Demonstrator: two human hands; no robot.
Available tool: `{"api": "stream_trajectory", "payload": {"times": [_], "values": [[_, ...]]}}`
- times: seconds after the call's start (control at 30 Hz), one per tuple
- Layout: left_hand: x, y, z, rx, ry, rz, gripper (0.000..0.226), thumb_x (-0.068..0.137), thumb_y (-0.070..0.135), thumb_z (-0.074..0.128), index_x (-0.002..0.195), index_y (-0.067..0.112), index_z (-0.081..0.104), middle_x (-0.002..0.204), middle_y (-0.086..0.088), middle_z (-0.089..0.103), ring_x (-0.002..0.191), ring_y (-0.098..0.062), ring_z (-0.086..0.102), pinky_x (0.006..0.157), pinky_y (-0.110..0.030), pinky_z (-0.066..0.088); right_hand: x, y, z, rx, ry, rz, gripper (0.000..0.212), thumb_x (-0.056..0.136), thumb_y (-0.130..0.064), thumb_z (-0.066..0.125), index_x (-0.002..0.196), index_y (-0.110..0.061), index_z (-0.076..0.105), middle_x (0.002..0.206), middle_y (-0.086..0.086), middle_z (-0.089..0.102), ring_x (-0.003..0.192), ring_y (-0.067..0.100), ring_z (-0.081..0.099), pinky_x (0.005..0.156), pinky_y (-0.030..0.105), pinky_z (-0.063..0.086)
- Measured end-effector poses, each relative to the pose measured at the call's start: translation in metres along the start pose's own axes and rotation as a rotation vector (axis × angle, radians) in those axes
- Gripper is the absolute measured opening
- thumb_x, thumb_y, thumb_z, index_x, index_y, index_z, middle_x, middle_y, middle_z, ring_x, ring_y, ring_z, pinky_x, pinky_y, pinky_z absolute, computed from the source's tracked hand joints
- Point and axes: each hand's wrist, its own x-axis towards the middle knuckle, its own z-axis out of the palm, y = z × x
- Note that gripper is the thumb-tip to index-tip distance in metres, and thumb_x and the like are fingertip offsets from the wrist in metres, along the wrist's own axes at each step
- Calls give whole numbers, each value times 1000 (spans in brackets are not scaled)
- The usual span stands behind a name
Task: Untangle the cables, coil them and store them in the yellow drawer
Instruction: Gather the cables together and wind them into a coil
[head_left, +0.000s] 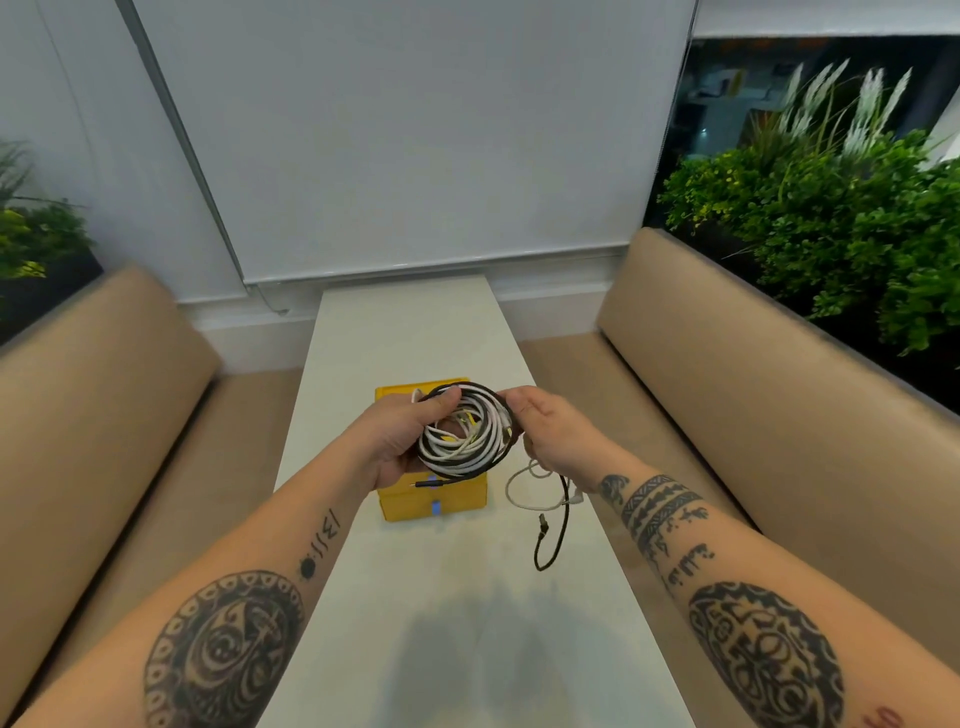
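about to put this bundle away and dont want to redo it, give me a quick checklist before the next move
1. Both hands on the coil: ok. The left hand and right hand hold the black and white coil from either side.
2. Cables separated: not ok. Black and white strands are wound together in one coil.
3. All ends wound in: not ok. A black tail and a white loop trail onto the table.
4. Coil above the yellow drawer box: ok.
5. A drawer open to receive it: cannot tell, the hands and coil hide the top.
6. Coil secured with a tie: cannot tell.
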Motion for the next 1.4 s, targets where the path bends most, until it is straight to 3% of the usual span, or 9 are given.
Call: {"api": "stream_trajectory", "payload": {"times": [0.33, 0.57, 0.7, 0.83, 0.97, 1.1, 1.2, 1.27, 1.4], "values": [[21, -13, -23, -94, 359, 142, 22, 90, 37, 72, 98, 16, 69, 84, -4, 76, 73, -22, 71, 55, -29, 54, -15, 34, -36, -307, -271, 231, 42, 100, -55, 42, 84, -20, 61, 74, -2, 58, 64, 15, 53, 65, 29, 44], [30, -27, -3, -75, 477, 189, 30, 87, 42, 74, 98, 14, 70, 87, -3, 77, 84, -24, 73, 67, -38, 61, -16, 77, -39, -515, -260, 236, 18, 98, -33, 57, 99, -15, 58, 93, 1, 63, 72, 13, 53, 60, 26, 40], [36, -31, -7, -199, 524, 159, 27, 85, 42, 76, 97, 18, 71, 94, -5, 77, 88, -26, 74, 65, -38, 60, -34, 101, -44, -314, -48, 203, 22, 102, -39, 52, 102, -18, 58, 82, -1, 58, 74, 17, 54, 59, 26, 37], [36, -35, 1, -285, 538, 159, 24, 88, 34, 75, 99, 15, 69, 96, -9, 76, 86, -27, 74, 63, -38, 60, -47, 108, -43, -4, 7, 263, 47, 99, -55, 48, 71, -18, 55, 73, 2, 55, 63, 15, 45, 60, 30, 36], [38, -34, 9, -288, 539, 157, 29, 85, 37, 78, 102, 15, 70, 97, -8, 76, 88, -27, 74, 69, -43, 62, -49, 128, -41, -108, -91, 292, 53, 100, -57, 43, 80, -16, 70, 87, -4, 76, 76, 8, 68, 82, 32, 51], [41, -31, 5, -250, 550, 165, 26, 85, 39, 77, 98, 18, 71, 95, -6, 77, 87, -26, 74, 71, -45, 63, -50, 137, -37, 28, 2, 282, 41, 105, -43, 42, 91, -17, 71, 77, -1, 76, 52, 6, 56, 62, 27, 43], [42, -32, -5, -193, 563, 164, 25, 86, 41, 76, 96, 19, 70, 94, -5, 77, 88, -26, 74, 66, -40, 61, -46, 135, -33, 120, 82, 294, 27, 104, -33, 47, 95, -22, 70, 56, 3, 59, 53, 12, 45, 55, 26, 38], [41, -35, -11, -145, 560, 164, 26, 86, 42, 75, 95, 18, 69, 94, -4, 76, 88, -25, 73, 64, -36, 59, -41, 130, -29, 151, 84, 294, 32, 102, -34, 48, 91, -13, 68, 64, 4, 50, 60, 17, 42, 57, 28, 35], [41, -43, -20, -60, 520, 150, 33, 86, 45, 74, 97, 15, 67, 98, -7, 75, 89, -26, 72, 59, -34, 57, -29, 105, -9, 157, 31, 284, 39, 103, -43, 50, 88, -11, 67, 90, -5, 72, 85, 15, 62, 73, 28, 45]]}}
